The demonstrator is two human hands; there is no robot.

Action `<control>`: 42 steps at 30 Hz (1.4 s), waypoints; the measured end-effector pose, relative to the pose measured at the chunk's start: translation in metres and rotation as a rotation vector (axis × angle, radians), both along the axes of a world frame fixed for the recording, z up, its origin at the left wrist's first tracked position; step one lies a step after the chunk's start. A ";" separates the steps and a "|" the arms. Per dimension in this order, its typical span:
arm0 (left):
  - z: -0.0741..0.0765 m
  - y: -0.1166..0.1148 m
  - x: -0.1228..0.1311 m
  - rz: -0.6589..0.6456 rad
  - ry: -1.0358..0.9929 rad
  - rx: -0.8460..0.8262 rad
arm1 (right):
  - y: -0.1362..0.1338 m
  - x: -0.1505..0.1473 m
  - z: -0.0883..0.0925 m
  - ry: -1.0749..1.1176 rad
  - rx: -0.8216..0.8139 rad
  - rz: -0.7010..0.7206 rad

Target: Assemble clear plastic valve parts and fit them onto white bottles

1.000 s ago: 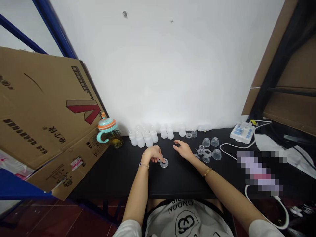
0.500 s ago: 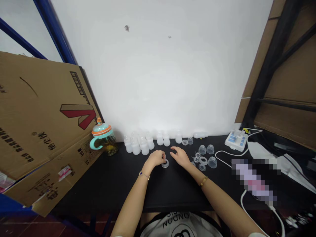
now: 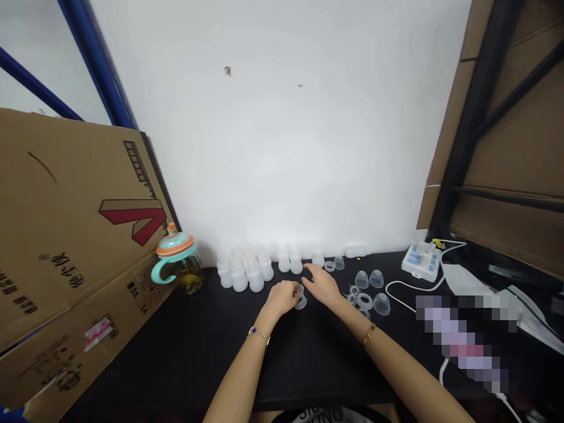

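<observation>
My left hand (image 3: 282, 296) is closed, its fingertips pinching a small clear plastic ring (image 3: 300, 302) just above the black table (image 3: 185, 346). My right hand (image 3: 322, 284) hovers right beside it, fingers loosely spread, touching or almost touching the same ring. A cluster of small white bottles (image 3: 247, 271) stands along the wall behind my hands. To the right of my right hand lie several clear caps and rings (image 3: 368, 289).
A large tilted cardboard box (image 3: 74, 235) fills the left side. A sippy cup (image 3: 178, 261) with a teal handle stands beside it. A white control box (image 3: 420, 260) with a cable lies at the right, below a dark shelf frame (image 3: 484, 117).
The view has tilted upward, so the table sits lower in the frame. My right hand has closed in on the left, and the ring has been lifted off the table.
</observation>
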State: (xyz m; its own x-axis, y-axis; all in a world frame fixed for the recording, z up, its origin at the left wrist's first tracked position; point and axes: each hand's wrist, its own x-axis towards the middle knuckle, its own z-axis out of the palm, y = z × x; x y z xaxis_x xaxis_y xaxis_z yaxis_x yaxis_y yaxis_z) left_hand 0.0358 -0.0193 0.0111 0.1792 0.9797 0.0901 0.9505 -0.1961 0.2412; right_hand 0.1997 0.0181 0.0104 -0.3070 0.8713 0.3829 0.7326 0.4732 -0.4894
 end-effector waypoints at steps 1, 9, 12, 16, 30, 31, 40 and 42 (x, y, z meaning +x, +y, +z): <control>-0.001 0.000 0.000 0.000 0.002 0.006 | 0.002 0.000 0.006 -0.019 0.014 -0.018; -0.003 0.001 0.003 -0.012 -0.031 0.024 | 0.053 0.002 0.037 -0.177 0.090 -0.188; -0.004 0.001 0.005 -0.020 -0.045 0.018 | 0.073 0.006 0.034 -0.225 0.042 -0.268; -0.007 0.000 0.011 -0.052 -0.062 0.012 | 0.085 0.010 0.027 -0.271 0.008 -0.297; -0.003 -0.002 0.007 -0.142 -0.201 0.028 | 0.039 0.003 0.042 -0.105 0.154 -0.214; -0.003 -0.001 0.006 -0.102 -0.220 0.063 | 0.032 0.003 0.047 -0.098 0.152 -0.202; -0.006 0.007 -0.002 0.089 -0.532 0.332 | -0.002 -0.015 0.062 -0.001 0.031 -0.065; -0.007 0.009 -0.005 0.084 -0.566 0.346 | -0.005 -0.022 0.058 0.016 0.049 -0.038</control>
State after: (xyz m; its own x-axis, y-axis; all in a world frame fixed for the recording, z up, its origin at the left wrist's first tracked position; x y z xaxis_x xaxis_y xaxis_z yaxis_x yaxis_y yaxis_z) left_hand 0.0312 -0.0106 0.0045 -0.0641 0.8861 0.4589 0.7110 -0.2821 0.6441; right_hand 0.1778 0.0127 0.0686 -0.2674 0.8625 0.4296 0.7430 0.4684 -0.4780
